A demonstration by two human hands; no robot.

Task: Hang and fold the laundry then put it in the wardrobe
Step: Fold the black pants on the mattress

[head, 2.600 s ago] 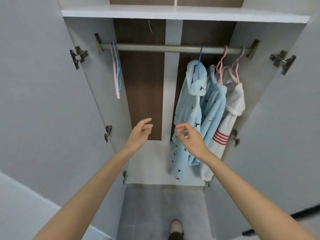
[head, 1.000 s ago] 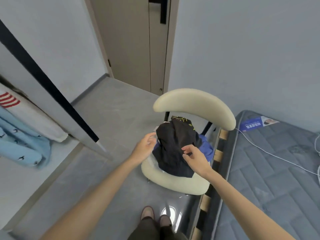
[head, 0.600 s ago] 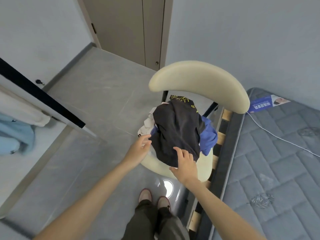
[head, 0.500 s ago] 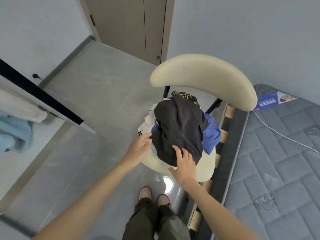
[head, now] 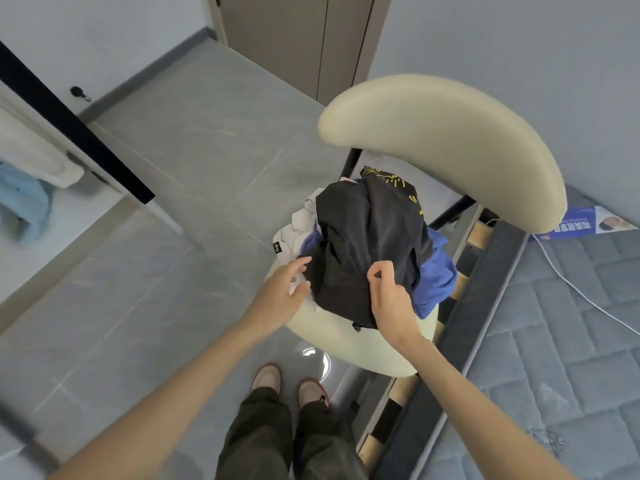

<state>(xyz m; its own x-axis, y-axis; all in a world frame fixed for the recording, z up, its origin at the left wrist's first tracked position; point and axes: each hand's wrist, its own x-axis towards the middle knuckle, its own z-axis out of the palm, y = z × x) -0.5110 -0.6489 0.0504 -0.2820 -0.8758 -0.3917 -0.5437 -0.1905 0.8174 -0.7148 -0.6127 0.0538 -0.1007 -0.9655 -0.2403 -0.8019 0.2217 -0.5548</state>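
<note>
A pile of laundry lies on the cream chair [head: 349, 344]: a black garment [head: 363, 244] with yellow print on top, a blue garment [head: 434, 278] under it on the right, and a white garment [head: 298, 223] on the left. My right hand [head: 391, 299] pinches the black garment's front fold between thumb and forefinger. At the pile's left edge, my left hand [head: 282, 294] has loosely spread fingers touching the black and white cloth. Hung light blue clothes [head: 24, 202] and a white one [head: 31, 150] show in the wardrobe at far left.
The wardrobe door's black edge [head: 76, 129] juts out on the left. A mattress [head: 568, 341] on a slatted bed frame with a white cable [head: 585, 296] lies right of the chair. A closed door [head: 304, 36] stands behind. My feet [head: 287, 382] are on grey floor tiles.
I turned from the wardrobe to the chair. My right hand went from lying flat on the black garment to pinching its fold; my left hand stayed at the pile's left edge.
</note>
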